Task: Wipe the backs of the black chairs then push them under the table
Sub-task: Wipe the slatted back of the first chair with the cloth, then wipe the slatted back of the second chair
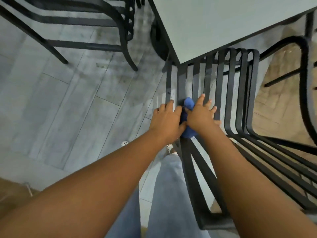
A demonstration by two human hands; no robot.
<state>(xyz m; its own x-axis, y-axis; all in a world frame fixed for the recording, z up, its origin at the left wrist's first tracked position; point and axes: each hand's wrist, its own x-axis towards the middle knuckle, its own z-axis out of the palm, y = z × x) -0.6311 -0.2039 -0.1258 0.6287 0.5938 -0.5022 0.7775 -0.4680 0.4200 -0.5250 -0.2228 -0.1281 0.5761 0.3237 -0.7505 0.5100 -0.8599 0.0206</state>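
Right now my two hands meet at the middle of the frame on the black chair point(221, 79), whose slatted seat runs up toward the table point(223, 19) in the upper right. A blue cloth point(188, 104) is bunched between them, against a slat. My right hand point(200, 115) lies over it with fingers spread and straight, pressing the cloth to the metal so it drags along the bar, I judge. My left hand point(165, 120) touches the cloth's other side, fingers loosely bent over the frame edge; whether it pinches the cloth I cannot tell. Both forearms reach out long from the bottom of the frame, wrists nearly touching. A second black chair point(85, 23) stands in the upper left, not yet under the table.
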